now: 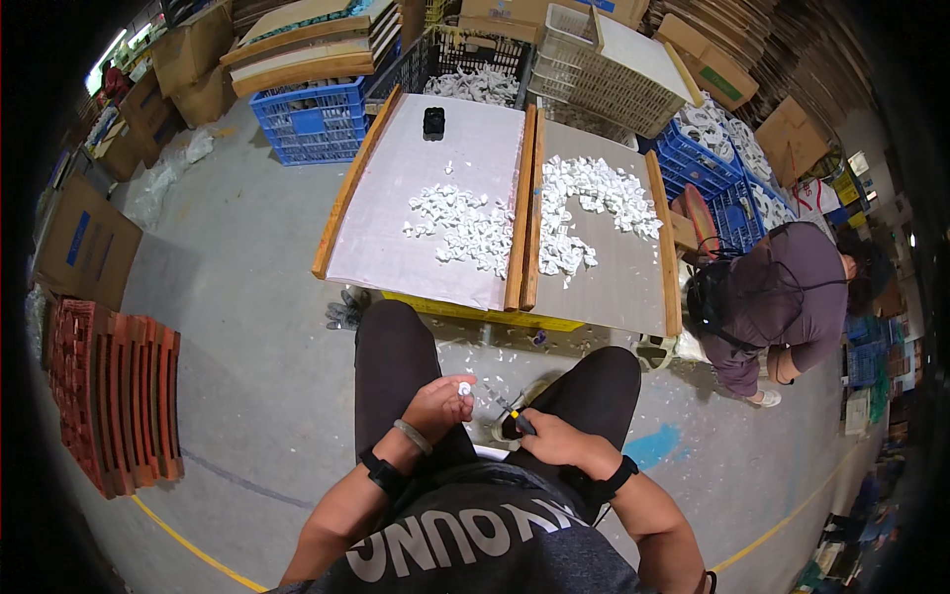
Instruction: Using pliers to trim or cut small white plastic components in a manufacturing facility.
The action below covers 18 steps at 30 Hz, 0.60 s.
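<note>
Between the fingertips of my left hand [440,404] is a small white plastic piece [464,389], pinched above my left thigh. My right hand [554,441] grips a small pair of scissors or snips [516,413] with dark and yellow handles; the thin metal blades point up and left toward the white piece, apart from it. In front of my knees, two boards with wooden side rails carry heaps of similar white pieces: one pile [460,228] on the left board [376,228], another pile [599,193] on the right board [623,287].
A black box-like object [433,123] sits on the left board. Blue crates [309,121] and a black crate of white pieces [475,81] stand behind. At right, a person [777,287] bends down beside blue crates [734,213]. Reddish stacked panels [117,396] are at left.
</note>
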Tool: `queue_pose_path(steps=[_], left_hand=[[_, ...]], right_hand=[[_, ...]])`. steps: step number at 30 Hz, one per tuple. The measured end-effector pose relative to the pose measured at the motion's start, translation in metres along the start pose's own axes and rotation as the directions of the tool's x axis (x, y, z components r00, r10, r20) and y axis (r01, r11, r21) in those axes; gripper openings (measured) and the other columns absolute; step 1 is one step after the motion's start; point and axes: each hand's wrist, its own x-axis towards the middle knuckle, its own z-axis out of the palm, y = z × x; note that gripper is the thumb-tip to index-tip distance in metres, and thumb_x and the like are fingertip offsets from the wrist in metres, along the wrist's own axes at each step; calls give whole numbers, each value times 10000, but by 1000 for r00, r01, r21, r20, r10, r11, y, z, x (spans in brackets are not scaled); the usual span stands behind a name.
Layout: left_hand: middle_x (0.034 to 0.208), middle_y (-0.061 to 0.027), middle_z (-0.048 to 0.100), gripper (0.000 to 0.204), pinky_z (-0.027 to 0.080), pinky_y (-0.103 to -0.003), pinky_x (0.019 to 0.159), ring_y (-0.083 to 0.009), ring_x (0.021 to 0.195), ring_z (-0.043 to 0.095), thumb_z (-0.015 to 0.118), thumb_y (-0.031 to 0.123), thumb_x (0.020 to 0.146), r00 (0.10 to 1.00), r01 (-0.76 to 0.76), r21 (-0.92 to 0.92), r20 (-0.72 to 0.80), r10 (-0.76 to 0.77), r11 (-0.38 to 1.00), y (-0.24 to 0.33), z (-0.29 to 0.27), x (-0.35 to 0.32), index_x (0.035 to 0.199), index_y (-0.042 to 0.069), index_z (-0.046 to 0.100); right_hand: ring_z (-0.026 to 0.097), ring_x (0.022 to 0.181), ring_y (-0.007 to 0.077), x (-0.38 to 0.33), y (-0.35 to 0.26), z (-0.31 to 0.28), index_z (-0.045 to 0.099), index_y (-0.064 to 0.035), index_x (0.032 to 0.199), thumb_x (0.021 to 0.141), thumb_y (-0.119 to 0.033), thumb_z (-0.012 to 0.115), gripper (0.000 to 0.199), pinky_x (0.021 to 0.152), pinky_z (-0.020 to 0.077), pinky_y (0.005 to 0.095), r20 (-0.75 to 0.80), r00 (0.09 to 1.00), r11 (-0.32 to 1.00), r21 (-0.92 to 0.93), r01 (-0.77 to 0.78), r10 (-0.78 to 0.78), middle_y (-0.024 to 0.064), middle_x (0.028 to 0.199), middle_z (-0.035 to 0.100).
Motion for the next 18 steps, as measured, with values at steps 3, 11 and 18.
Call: queue_pose_path(steps=[3,11,18], left_hand=[[786,-69,567,275,461,-238,654,-130,683,548,442,152,953,998,54,33,31,-55,998,-1,-8,1,1115,-51,533],[820,-54,540,260,444,-233,648,-119,720,517,442,151,957,998,59,-70,11,-58,996,-4,-5,2,1104,-45,530],[840,-73,566,221,489,-274,701,-144,743,558,452,138,950,999,49,-98,26,-46,994,-5,-7,3,1132,21,499]], right_hand=[[574,955,393,-4,-1,0,460,16,1125,792,-121,511,363,831,446,407,13,1000,1000,8,-24,24,244,987,584],[461,1112,414,-14,-6,2,429,39,1184,768,-127,546,463,949,383,430,-116,985,990,-83,118,-128,275,1137,494],[449,1025,398,-19,-13,10,448,7,1153,699,-40,536,465,906,389,431,-258,949,972,-190,136,-183,216,1026,474]])
